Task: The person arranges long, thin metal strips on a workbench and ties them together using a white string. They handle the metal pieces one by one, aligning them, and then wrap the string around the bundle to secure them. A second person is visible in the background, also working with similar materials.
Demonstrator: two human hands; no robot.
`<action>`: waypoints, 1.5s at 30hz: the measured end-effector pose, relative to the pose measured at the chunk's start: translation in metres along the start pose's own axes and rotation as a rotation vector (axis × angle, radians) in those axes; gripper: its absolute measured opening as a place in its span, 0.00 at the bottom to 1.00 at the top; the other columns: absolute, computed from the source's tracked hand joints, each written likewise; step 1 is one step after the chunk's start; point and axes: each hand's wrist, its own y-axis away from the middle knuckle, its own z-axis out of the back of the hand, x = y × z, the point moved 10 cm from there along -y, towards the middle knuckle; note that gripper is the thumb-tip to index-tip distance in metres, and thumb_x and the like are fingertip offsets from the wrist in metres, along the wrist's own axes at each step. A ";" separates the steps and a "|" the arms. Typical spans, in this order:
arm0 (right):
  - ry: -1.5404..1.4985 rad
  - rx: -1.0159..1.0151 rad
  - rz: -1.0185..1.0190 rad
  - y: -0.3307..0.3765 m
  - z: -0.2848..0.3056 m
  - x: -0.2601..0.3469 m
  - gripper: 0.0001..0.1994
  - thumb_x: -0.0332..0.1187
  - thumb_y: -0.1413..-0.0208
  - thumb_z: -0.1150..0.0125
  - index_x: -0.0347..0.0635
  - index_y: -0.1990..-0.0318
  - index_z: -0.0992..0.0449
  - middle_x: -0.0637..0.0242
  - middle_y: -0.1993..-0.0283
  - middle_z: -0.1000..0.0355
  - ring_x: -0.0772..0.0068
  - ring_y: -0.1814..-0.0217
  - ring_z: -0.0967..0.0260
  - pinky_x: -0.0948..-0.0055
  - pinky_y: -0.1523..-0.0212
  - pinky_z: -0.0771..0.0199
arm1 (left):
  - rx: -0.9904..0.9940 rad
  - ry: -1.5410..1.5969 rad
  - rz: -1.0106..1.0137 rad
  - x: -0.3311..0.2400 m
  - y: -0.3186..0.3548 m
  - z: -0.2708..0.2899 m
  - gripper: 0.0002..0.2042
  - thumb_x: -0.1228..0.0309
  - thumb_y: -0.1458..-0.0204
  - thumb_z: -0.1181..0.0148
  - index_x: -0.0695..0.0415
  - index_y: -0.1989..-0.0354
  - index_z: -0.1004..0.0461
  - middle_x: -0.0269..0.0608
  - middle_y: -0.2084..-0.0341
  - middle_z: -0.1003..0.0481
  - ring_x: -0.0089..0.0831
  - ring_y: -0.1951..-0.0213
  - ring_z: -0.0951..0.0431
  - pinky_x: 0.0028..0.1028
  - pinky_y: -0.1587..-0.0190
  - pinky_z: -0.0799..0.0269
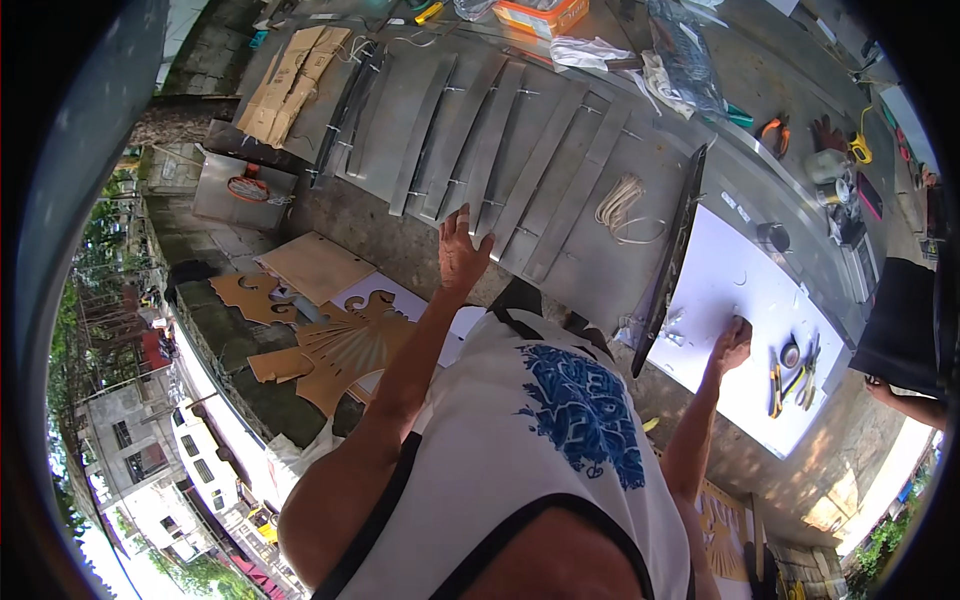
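Observation:
My left hand has its fingers spread at the near end of the grey metal strips, by the table's edge. Several of these strips lie side by side on the grey metal table, with thin bolts sticking out along their sides. My right hand is over a bright white board, its fingers curled in; whatever they may hold is hidden. Beside it on the board lie a roll of tape and yellow-and-black hand tools. A dark upright panel edge stands along the board's left side.
A coil of pale cord lies right of the strips. Flattened cardboard is at the far left, an orange box at the back. Orange-handled pliers lie farther right. Brown cut-out panels lie low on the left. Another person's hand shows at right.

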 end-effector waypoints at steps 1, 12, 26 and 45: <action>-0.010 0.002 -0.035 0.001 0.002 -0.007 0.19 0.48 0.38 0.49 0.42 0.58 0.19 0.55 0.61 0.20 0.48 0.62 0.24 0.55 0.58 0.26 | 0.040 -0.004 0.007 -0.001 0.006 -0.005 0.36 0.68 0.55 0.30 0.66 0.37 0.38 0.57 0.47 0.31 0.55 0.44 0.32 0.46 0.40 0.38; -0.043 0.083 -0.072 -0.005 -0.002 -0.010 0.20 0.47 0.39 0.49 0.38 0.58 0.20 0.49 0.61 0.21 0.46 0.60 0.24 0.54 0.56 0.27 | 0.049 0.099 -0.103 -0.032 -0.035 -0.019 0.30 0.70 0.54 0.32 0.68 0.42 0.32 0.58 0.51 0.29 0.56 0.47 0.30 0.46 0.46 0.31; -0.024 0.210 -0.206 -0.012 -0.003 -0.007 0.21 0.46 0.42 0.45 0.36 0.55 0.20 0.48 0.60 0.21 0.50 0.58 0.24 0.58 0.53 0.28 | 0.307 0.300 -0.320 -0.111 -0.087 -0.088 0.34 0.63 0.51 0.31 0.66 0.38 0.37 0.57 0.50 0.29 0.54 0.51 0.25 0.41 0.49 0.26; -0.243 0.128 -0.097 0.024 0.019 0.092 0.18 0.44 0.39 0.45 0.38 0.55 0.20 0.58 0.68 0.21 0.67 0.67 0.24 0.66 0.61 0.25 | 0.523 0.155 -0.228 -0.126 -0.073 -0.120 0.49 0.58 0.58 0.25 0.68 0.32 0.49 0.60 0.49 0.33 0.56 0.48 0.28 0.43 0.47 0.28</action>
